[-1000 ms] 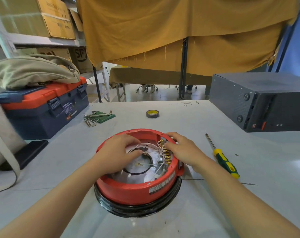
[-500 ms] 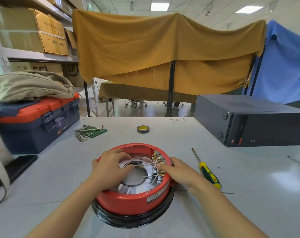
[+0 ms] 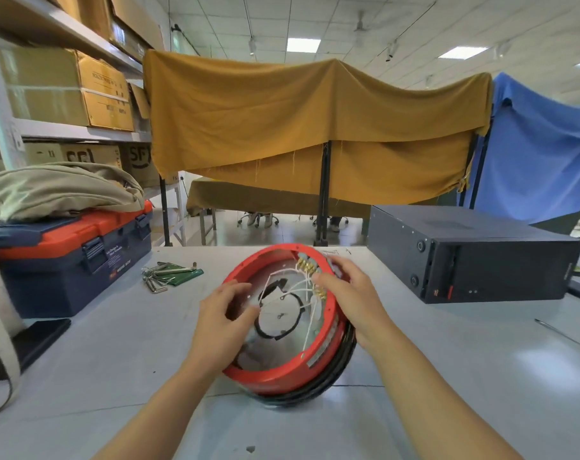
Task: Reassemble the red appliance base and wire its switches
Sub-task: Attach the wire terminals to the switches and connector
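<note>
Head camera shows one round red plastic appliance base [image 3: 292,368] tilted up on its black lower ring near the middle of the pale grey counter [image 3: 448,376], its open side facing the viewer. Inside lie white wires [image 3: 298,287] and a row of brass terminals [image 3: 305,265] along the far right rim. One left hand [image 3: 222,313], fingers curled, holds the left rim; one right hand [image 3: 351,293] grips the right rim, fingertips at the wires. One closed blue-and-orange toolbox [image 3: 69,257] sits at the left edge; its contents are hidden.
</note>
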The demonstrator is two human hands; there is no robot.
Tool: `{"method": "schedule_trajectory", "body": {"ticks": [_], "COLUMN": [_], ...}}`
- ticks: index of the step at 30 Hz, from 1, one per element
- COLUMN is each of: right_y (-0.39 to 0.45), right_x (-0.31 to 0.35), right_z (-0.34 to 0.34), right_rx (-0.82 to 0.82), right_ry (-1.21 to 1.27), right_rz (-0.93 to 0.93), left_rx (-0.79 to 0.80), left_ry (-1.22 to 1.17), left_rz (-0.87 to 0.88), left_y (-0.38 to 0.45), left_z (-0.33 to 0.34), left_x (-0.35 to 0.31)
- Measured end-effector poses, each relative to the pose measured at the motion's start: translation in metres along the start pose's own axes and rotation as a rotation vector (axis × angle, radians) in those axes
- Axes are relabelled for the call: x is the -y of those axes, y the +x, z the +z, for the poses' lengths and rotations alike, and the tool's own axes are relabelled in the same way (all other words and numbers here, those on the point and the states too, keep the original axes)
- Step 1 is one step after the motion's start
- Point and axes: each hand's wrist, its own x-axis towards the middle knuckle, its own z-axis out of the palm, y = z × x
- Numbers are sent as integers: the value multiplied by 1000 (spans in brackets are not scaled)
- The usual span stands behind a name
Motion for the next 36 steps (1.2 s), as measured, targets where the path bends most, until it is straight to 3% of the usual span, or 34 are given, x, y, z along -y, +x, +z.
{"method": "schedule_trajectory", "body": {"ticks": [4,7,11,14,20,23,26,30,36], "right_y": [-1,-13,-28,-39,-56,-59,-57,-51,-40], "right_x": [37,47,32,18,-8,-15,-19,-26,-53], "right_z": [-4,1,7,6,6,6,3,-8,-23], "right_rx": [-117,-11,103,208,381,411,411,285,77], "right_ry": [-391,-803,-1136,-1174,-1266,-1204,-1134,-1050,-730], "right_rz": [-445,-762,-975,-1052,-1174,-1123,-951,-757,-157], "left_rx": [103,116,183,227,342,349,358,352,358], "left_ry": [-292,-422,-615,-543,-212,-165,-202,-279,-355], "left_rz": [-109,-242,-550,-697,-751,-731,-720,-717,-743], "left_y": [4,14,21,16,1,-2,-8,-21,-34], "left_z": [0,-9,-27,-35,-47,-43,-34,-25,-22], "left_x": [-18,-31,-36,-24,5,10,9,11,26]}}
